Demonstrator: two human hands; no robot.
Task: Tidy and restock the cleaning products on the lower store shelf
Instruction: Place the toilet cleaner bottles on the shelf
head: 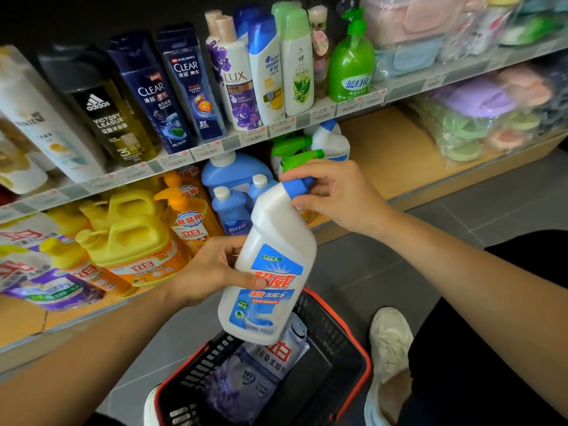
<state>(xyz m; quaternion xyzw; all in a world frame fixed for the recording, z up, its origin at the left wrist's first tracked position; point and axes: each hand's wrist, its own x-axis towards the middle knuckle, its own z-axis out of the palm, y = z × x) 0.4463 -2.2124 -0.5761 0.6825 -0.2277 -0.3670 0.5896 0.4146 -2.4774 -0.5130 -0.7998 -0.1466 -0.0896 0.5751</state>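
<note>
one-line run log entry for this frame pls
left hand: grips toilet cleaner bottle body | right hand: pinches blue cap | bottle: over basket, pouch inside | stage: not yet shelved

Shampoo bottles (pixel 181 84) on upper shelf (pixel 172 162), white sneaker (pixel 388 342) on floor (pixel 461 195)

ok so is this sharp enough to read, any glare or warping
Head view: the held white bottle is sharp and its big label print reads; the price tags are too soft to read; the wide lens leans the shampoo bottles at left; light is even, no hard glare.
</note>
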